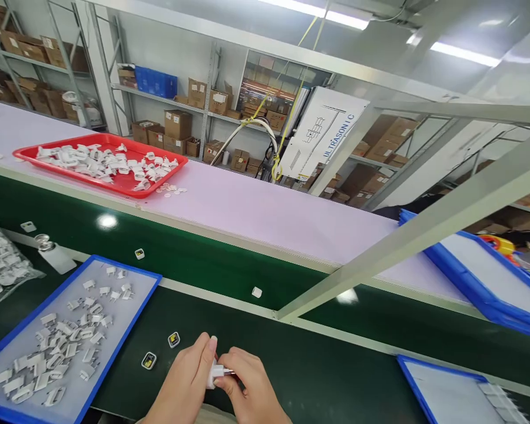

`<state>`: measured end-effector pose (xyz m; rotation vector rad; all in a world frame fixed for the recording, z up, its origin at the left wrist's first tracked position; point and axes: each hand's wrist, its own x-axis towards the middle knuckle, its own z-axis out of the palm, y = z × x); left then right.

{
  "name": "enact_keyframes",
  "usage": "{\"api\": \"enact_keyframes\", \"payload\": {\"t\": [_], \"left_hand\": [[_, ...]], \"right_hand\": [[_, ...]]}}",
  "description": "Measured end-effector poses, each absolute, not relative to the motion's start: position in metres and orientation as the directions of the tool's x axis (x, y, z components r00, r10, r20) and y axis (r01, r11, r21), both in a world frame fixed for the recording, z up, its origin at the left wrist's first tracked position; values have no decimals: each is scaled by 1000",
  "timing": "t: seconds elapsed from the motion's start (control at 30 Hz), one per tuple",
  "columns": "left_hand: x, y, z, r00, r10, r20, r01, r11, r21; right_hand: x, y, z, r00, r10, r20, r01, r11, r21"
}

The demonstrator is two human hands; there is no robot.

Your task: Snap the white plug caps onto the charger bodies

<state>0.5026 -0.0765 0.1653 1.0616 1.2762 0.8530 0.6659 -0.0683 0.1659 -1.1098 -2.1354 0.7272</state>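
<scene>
Between my two hands, low in the middle of the head view, is a white two-pin charger plug (217, 371) with its metal pins pointing right. My left hand (188, 374) is closed around its left side, and part of the plug is hidden by the fingers. The thumb and fingers of my right hand (249, 380) pinch it near the pins. Left of my hands, two small white square pieces with dark and yellow insides lie on the dark green work surface: a nearer piece (149, 360) and a farther piece (174, 340).
A blue-rimmed tray (128, 318) of similar white plugs lies at left, beside a clear bag (4, 259) of white parts and a white pump bottle (55, 254). A red tray (141, 191) sits on the raised shelf. A metal post (380, 247) slants across the right.
</scene>
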Motion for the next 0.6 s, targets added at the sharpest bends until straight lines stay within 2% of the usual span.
{"api": "enact_keyframes", "payload": {"t": [0.13, 0.27, 0.33, 0.43, 0.6], "left_hand": [[505, -80, 164, 284, 878, -386, 62, 385, 921], [505, -81, 167, 436, 811, -391, 7, 431, 902], [503, -83, 170, 458, 807, -373, 39, 401, 915], [497, -88, 176, 451, 808, -380, 110, 372, 922], [485, -98, 179, 398, 819, -414, 229, 348, 909]], "right_hand": [[680, -81, 145, -313, 945, 89, 491, 241, -837], [687, -87, 134, -243, 959, -146, 292, -71, -954], [688, -88, 134, -225, 953, -202, 205, -156, -966], [688, -91, 133, -211, 957, -200, 186, -162, -969], [681, -101, 136, -146, 982, -117, 349, -59, -935]]}}
